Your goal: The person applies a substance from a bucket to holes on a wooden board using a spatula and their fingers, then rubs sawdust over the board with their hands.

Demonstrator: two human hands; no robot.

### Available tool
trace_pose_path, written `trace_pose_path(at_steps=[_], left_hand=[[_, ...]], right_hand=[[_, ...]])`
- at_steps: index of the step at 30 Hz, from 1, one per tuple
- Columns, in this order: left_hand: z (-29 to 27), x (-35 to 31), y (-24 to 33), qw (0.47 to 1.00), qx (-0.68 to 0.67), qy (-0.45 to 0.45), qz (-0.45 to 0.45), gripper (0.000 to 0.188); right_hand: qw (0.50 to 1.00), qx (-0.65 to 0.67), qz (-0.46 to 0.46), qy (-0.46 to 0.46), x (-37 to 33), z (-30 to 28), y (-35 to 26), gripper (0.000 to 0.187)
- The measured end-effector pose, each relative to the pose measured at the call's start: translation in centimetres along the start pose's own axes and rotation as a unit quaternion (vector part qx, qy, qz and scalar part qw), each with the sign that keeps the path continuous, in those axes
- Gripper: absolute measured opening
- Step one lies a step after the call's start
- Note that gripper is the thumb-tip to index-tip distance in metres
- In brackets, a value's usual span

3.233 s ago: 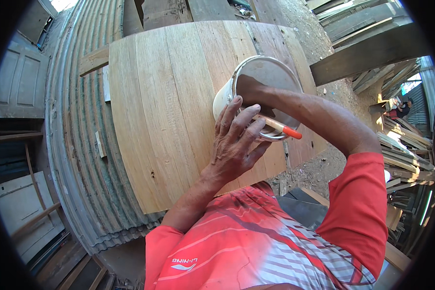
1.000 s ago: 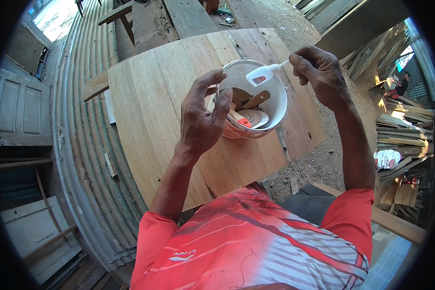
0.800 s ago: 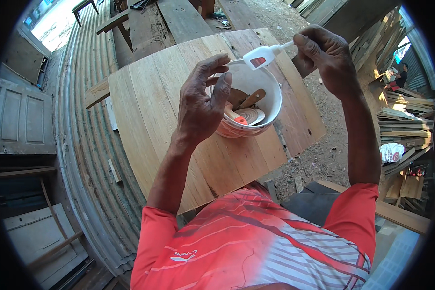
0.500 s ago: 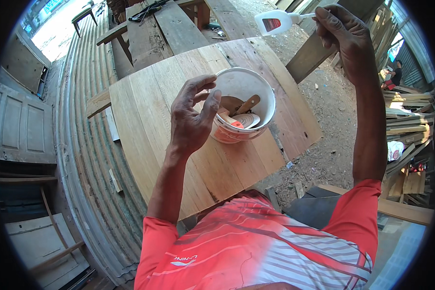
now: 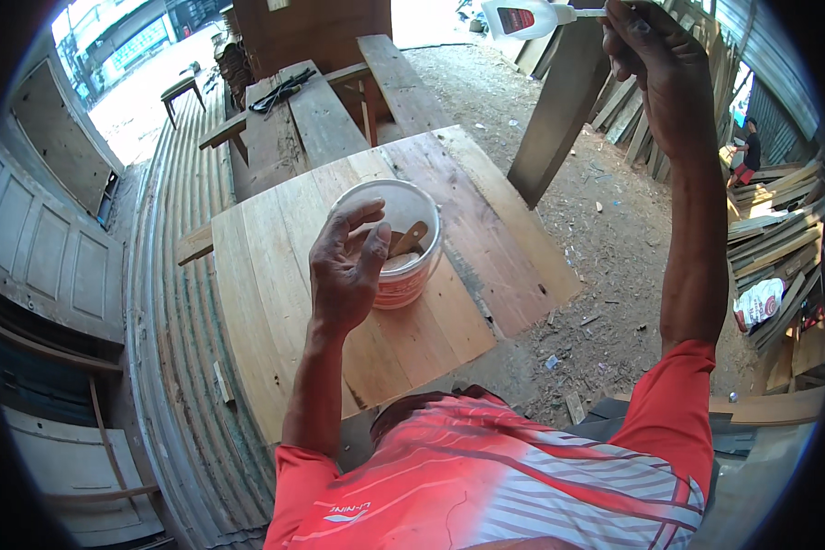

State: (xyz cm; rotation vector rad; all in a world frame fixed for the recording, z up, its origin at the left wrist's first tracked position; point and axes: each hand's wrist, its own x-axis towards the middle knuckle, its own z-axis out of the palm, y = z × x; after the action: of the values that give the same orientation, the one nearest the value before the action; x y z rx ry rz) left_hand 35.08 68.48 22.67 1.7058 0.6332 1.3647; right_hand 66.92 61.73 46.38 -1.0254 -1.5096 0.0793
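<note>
The bucket [image 5: 396, 240] stands near the middle of the bench [image 5: 275, 302], a panel of joined planks, and serves as the reference point. It is white with a red band low on its wall, sits upright and open, and holds a wooden stick [image 5: 406, 240] that leans against its far rim. The left hand [image 5: 344, 270] hovers over the near left rim of the bucket, fingers loosely curled and grasping nothing; whether it touches the rim cannot be told. The placement suggests that the hand is ready to steady the bucket. The right hand [image 5: 662, 69] is raised high, well above and to the right of the bucket, and is clenched on the thin handle of a white bottle-shaped thing with a red label [image 5: 522, 16]; what it is cannot be told. Beyond the bucket lie rough planks [image 5: 316, 115]; to its left runs corrugated sheet [image 5: 170, 293]; to its right is bare dirt [image 5: 605, 238] strewn with chips.
</note>
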Motion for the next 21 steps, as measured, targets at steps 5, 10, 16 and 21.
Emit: trace_pose_path(at_steps=[5,10,16,21], left_hand=[[6.1,-1.4,2.6,1.000,-0.020,-0.007,-0.011,0.043],[11.5,-3.2,6.2,0.969,0.184,-0.057,0.157,0.064],[16.3,-8.2,1.7,0.972,0.031,-0.219,0.076,0.028],[15.6,-12.2,-1.2,0.953,0.062,-0.295,0.003,0.017]], right_hand=[[0.995,-0.081,0.012,-0.059,-3.6,-5.7,-0.7,0.022],[0.974,-0.113,0.076,-0.182,-13.7,-3.7,-1.1,0.012],[0.959,-0.155,0.090,-0.220,-23.8,-1.3,2.5,0.011],[0.942,-0.043,0.270,-0.196,-29.9,0.3,5.2,0.023]])
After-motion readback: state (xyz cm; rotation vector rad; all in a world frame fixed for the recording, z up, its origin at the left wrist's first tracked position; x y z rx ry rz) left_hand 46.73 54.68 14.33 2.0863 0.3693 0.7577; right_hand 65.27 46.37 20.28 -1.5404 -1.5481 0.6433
